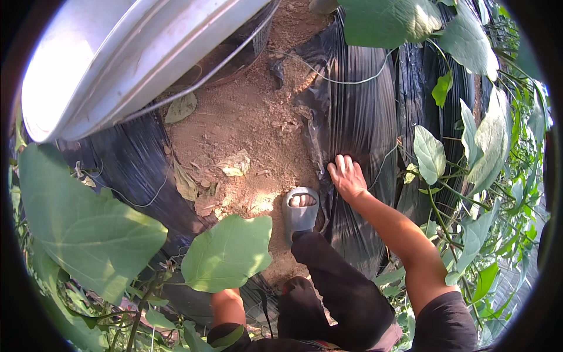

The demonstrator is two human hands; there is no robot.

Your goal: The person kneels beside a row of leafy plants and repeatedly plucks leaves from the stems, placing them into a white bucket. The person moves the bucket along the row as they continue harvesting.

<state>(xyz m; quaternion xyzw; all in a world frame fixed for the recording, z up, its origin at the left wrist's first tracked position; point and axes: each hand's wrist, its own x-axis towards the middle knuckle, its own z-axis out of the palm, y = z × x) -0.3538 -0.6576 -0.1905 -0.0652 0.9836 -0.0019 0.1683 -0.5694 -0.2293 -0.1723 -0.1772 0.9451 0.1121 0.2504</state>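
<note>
My right hand (pixel 347 176) rests on the black plastic mulch film (pixel 363 119) over the raised bed, at the edge of the soil path. Its fingers point away from me and lie close together. Whether they pinch the film cannot be made out. A broad green leaf (pixel 226 253) hides my left hand, so only the left forearm (pixel 228 306) shows below it. Between my arms, a foot in a grey slide sandal (pixel 301 211) stands on the path, beside the film's edge.
A large pale basin (pixel 149 66) with a bent rim fills the upper left, above a dark mesh basket (pixel 237 48). Dry leaves (pixel 235 163) lie on the soil path (pixel 228 119). Thin strings (pixel 347 82) cross the film. Leafy plants (pixel 477 145) crowd both sides.
</note>
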